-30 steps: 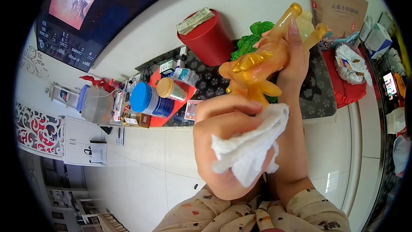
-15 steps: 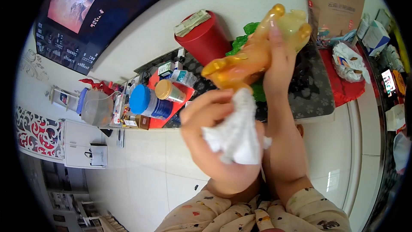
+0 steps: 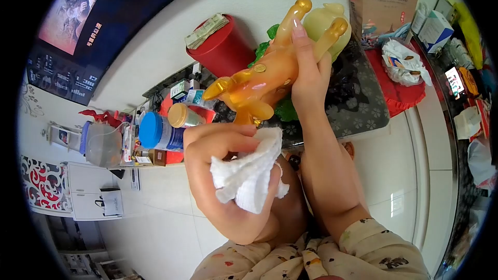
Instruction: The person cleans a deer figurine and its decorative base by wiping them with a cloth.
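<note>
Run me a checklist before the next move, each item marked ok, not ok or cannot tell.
1. Right hand gripping the figurine: ok.
2. White cloth secured in the left hand: ok.
3. Spare hand to steady the figurine: not ok, both are occupied.
4. Cloth touching the figurine: cannot tell.
5. Figurine clear of the green object behind it: cannot tell.
6. Red container apart from both hands: ok.

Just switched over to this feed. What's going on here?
A person's right hand grips an amber-and-gold figurine, held tilted in front of a dark flower-patterned table. The left hand has its fingers curled round a bunched white cloth, close to the figurine's lower golden end; whether the cloth touches it, I can't tell. A red tub with a bundle of notes on top stands behind.
</note>
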The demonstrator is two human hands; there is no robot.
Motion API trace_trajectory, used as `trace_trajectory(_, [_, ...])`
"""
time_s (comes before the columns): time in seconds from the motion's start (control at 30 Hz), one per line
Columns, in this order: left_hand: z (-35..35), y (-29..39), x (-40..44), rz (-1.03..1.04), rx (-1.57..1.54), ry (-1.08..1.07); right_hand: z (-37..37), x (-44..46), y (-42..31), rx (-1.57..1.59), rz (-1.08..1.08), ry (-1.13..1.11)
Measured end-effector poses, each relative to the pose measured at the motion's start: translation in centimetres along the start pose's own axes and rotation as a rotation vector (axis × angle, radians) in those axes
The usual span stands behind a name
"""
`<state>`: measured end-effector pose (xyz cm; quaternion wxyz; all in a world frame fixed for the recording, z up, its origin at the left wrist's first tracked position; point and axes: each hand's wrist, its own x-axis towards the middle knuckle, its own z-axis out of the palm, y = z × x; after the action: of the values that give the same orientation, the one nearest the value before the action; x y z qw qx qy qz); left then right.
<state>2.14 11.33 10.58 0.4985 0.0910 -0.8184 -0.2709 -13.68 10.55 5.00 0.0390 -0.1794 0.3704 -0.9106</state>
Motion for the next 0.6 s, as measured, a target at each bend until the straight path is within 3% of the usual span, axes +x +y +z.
trace_trajectory(0.2, [0.0, 0.1, -0.2, -0.125, -0.173, 0.036, 0.0, 0.0, 0.1, 0.036, -0.005, -0.016])
trace_trajectory(0.3, [0.5, 0.4, -0.4, -0.150, -0.206, 0.153, 0.0, 0.0, 0.0, 0.050, -0.009, -0.042])
trace_trajectory(0.4, [-0.2, 1.1, -1.0, -0.376, -0.136, 0.180, 0.0, 0.1, 0.3, 0.073, 0.011, -0.021])
trace_trajectory(0.6, [0.4, 2.1, -0.9, -0.501, -0.176, 0.243, 0.0, 0.0, -0.1, 0.055, 0.019, -0.024])
